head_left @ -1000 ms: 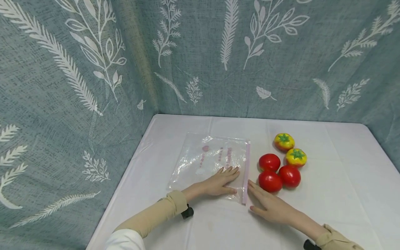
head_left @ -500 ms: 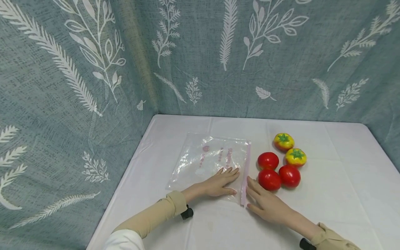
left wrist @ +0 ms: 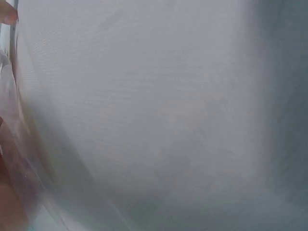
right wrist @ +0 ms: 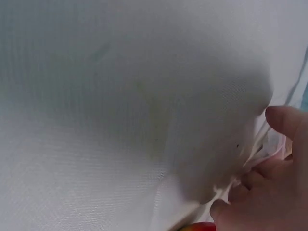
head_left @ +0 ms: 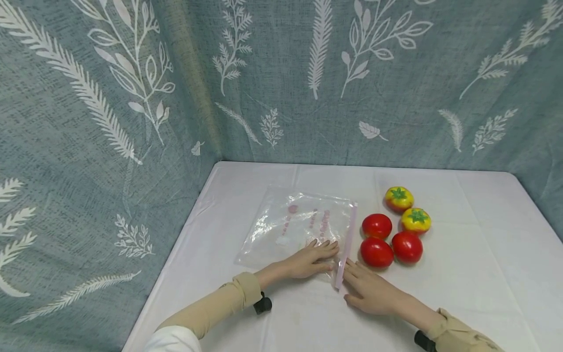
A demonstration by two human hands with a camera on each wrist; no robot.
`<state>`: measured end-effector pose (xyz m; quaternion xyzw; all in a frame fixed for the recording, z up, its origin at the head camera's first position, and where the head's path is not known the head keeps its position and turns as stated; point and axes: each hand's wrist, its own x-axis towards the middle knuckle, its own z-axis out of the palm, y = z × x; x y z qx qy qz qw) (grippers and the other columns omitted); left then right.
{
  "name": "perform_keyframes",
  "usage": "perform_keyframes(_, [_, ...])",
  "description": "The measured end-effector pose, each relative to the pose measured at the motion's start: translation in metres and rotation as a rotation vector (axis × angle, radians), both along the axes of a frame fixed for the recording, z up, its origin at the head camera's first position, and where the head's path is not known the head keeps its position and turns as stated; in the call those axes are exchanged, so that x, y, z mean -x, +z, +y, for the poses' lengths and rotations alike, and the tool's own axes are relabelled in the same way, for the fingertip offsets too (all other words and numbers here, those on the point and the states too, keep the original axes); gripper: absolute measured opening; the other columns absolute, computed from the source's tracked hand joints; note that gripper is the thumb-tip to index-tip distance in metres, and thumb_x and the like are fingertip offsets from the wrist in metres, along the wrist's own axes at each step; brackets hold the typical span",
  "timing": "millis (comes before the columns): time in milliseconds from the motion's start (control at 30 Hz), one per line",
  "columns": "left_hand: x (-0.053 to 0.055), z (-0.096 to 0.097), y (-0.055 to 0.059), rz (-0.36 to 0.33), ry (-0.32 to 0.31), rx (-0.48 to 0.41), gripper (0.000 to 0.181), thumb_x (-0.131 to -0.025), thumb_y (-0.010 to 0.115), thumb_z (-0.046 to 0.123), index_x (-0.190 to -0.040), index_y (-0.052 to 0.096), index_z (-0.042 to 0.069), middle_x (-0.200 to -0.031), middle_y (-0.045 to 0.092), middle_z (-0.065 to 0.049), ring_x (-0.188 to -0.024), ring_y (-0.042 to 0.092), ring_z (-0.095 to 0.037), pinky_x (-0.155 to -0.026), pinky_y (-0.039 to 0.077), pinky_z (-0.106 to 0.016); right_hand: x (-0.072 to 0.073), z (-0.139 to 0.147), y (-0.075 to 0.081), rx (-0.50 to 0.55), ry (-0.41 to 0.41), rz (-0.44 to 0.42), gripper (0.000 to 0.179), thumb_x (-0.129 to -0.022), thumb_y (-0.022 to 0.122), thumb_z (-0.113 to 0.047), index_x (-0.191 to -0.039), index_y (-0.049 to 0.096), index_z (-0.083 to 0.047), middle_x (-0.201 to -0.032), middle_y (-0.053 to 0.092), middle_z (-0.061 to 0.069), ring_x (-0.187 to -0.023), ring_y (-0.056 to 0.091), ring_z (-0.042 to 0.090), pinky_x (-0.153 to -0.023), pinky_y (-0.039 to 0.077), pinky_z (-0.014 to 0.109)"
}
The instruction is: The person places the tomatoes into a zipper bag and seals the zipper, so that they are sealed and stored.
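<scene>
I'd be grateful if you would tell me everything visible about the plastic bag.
The plastic bag looks thin, clear and glossy, with pink print and a pale pink strip along its right edge. It lies flat and slightly wrinkled on the white-covered table, left of the red fruit, with nothing visible inside. The left grip rests on it, fingers spread. The right grip has its fingertips at the strip's near end; whether they are under it is unclear.

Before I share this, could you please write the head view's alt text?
A person's left hand rests on a clear plastic bag, the right hand at its pink edge. Three red fruits and two yellow ones lie alongside on the white table.
</scene>
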<state>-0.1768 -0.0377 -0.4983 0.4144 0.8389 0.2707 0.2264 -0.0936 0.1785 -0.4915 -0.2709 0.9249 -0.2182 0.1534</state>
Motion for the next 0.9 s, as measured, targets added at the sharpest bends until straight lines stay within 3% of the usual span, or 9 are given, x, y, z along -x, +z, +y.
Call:
perform_keyframes(333, [-0.001, -0.003, 0.003, -0.063, 0.081, -0.176, 0.047, -0.098, 0.051, 0.021, -0.141, 0.043, 0.006, -0.149, 0.038, -0.006, -0.141, 0.031, -0.024, -0.121, 0.015, -0.044, 0.01, 0.003, 0.004, -0.013, 0.026, -0.074, 0.071, -0.09, 0.06, -0.042, -0.148, 0.033, -0.012, -0.155, 0.031, 0.004, -0.144, 0.028, 0.025, -0.116, 0.025, 0.054])
perform_keyframes(667, [-0.003, -0.003, 0.007, 0.0, 0.123, -0.287, 0.044, -0.096, 0.055, 0.018, -0.137, 0.047, 0.004, -0.144, 0.044, -0.01, -0.138, 0.038, -0.023, -0.12, 0.022, -0.04, 0.011, 0.002, 0.006, -0.016, 0.037, -0.05, 0.066, -0.09, 0.061, -0.036, -0.145, 0.037, -0.008, -0.153, 0.034, 0.009, -0.143, 0.031, 0.029, -0.114, 0.03, 0.052])
perform_keyframes(900, [-0.008, -0.004, 0.01, -0.012, 0.181, -0.342, 0.041, -0.095, 0.055, 0.015, -0.135, 0.05, 0.005, -0.141, 0.047, -0.013, -0.136, 0.041, -0.026, -0.117, 0.027, -0.038, 0.013, 0.002, 0.004, -0.033, 0.033, -0.033, 0.07, -0.09, 0.06, -0.04, -0.147, 0.033, -0.008, -0.154, 0.033, 0.008, -0.143, 0.03, 0.027, -0.115, 0.028, 0.052])
